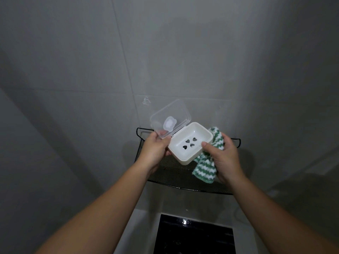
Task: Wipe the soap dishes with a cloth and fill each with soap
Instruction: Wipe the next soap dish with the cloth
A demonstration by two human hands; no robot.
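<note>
left hand (156, 150) grips the white soap dish (185, 154) beside its raised clear lid (170, 114). right hand (224, 158) clutches the striped cloth (204, 170), thumb on the dish rim. beneath both hands: black mesh shelf (176, 177), fixed to grey tiled wall (165, 52). below the forearms: dark glossy panel (194, 237), possibly wet.

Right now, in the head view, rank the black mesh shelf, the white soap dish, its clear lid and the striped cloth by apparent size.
1. black mesh shelf.
2. white soap dish and clear lid: near alike, not ranked apart.
3. striped cloth, smallest showing; the right hand hides part.
</note>
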